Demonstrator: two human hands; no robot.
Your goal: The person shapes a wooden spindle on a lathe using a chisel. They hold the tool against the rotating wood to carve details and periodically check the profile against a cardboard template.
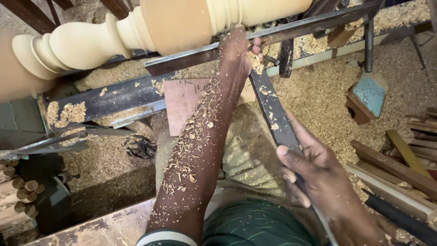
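the floor [318,95] lies under thick sawdust, with wood offcuts [391,168] at its right.

A long dark steel chisel [276,120] runs diagonally from lower right to upper left, its flat blade dusted with pale shavings and its tip laid across the metal rest [291,29] just below the spindle [136,29]. The spindle, a thick pale wooden turning mounted horizontally, shows rounded beads, coves and a bulbous vase shape at its left end, with a smooth cylinder toward the right. The left hand [236,52], flecked with sawdust, presses the blade down at the rest. The right hand [318,175] grips the chisel's lower end.
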